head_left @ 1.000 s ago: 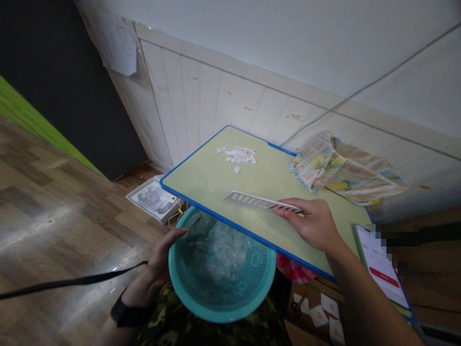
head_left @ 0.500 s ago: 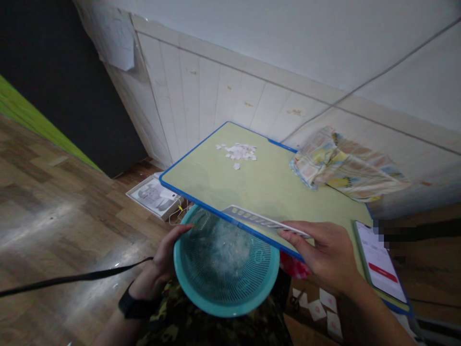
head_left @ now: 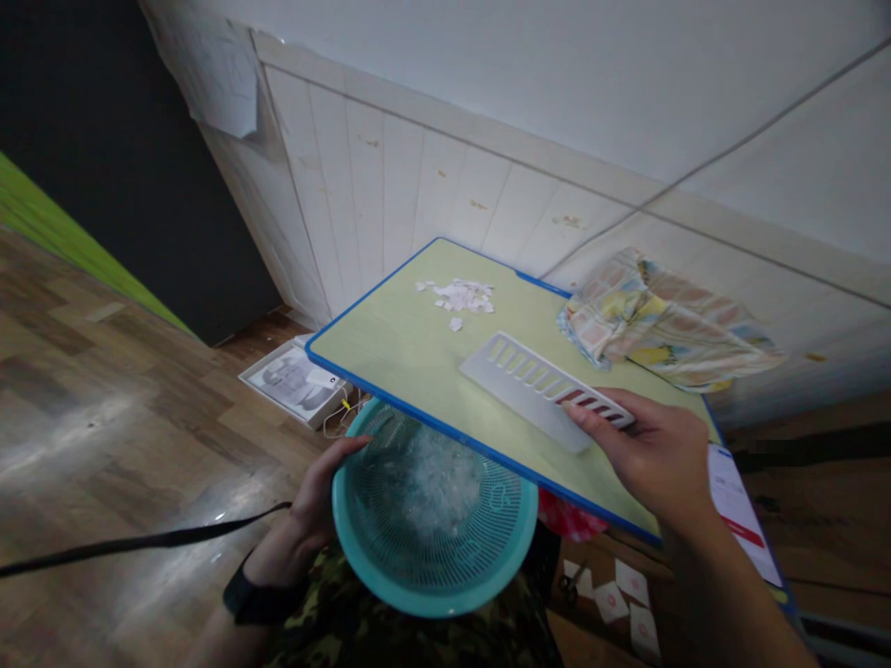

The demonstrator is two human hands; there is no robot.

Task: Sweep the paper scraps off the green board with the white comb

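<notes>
My left hand (head_left: pixel 324 492) grips the left rim of a teal plastic basket (head_left: pixel 348 547), thumb over the edge. The basket rests at my lap, partly beneath the table's near edge, with a heap of clear, whitish scraps (head_left: pixel 445 482) inside. Above the tabletop, my right hand (head_left: pixel 651 450) is closed on one end of a white slotted plastic strip (head_left: pixel 522 394), flat and tilted. Beyond the strip, small white paper pieces (head_left: pixel 465 296) lie in a loose pile on the yellow-green table (head_left: pixel 390 343).
A patterned cloth (head_left: pixel 668 325) lies at the table's back right. A phone (head_left: pixel 742 510) lies on the right edge, partly behind my forearm. Below are scissors (head_left: pixel 572 584) and white cards (head_left: pixel 632 582). An open box (head_left: pixel 296 380) sits on the floor at left.
My right hand has lifted the slotted strip away from the near edge, further over the table, and turned its face into view. My left hand stays on the basket rim.
</notes>
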